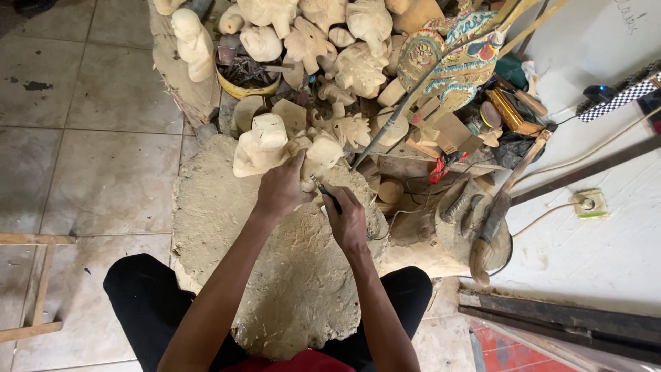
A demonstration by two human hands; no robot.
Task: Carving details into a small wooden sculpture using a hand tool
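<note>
Pale carved wooden figure (pixel 313 155) lies on the rough stump block (pixel 227 213), just beyond the fingertips of both hands; the left hand (pixel 281 189) presses on it with fingers curled together over its near edge; the right hand (pixel 346 220) pinches a dark-handled carving tool (pixel 329 196), its tip meeting the figure beside the left thumb; unfinished carvings (pixel 344 41) pile up well beyond the fingers.

Both bare forearms extend forward from the lower frame, converging. Left hand (pixel 281 189): palm down, fingers curled in a grasp, thumb raised. Right hand (pixel 346 219): just beside it, knuckles up, fingers closed in a pen-like grip.
</note>
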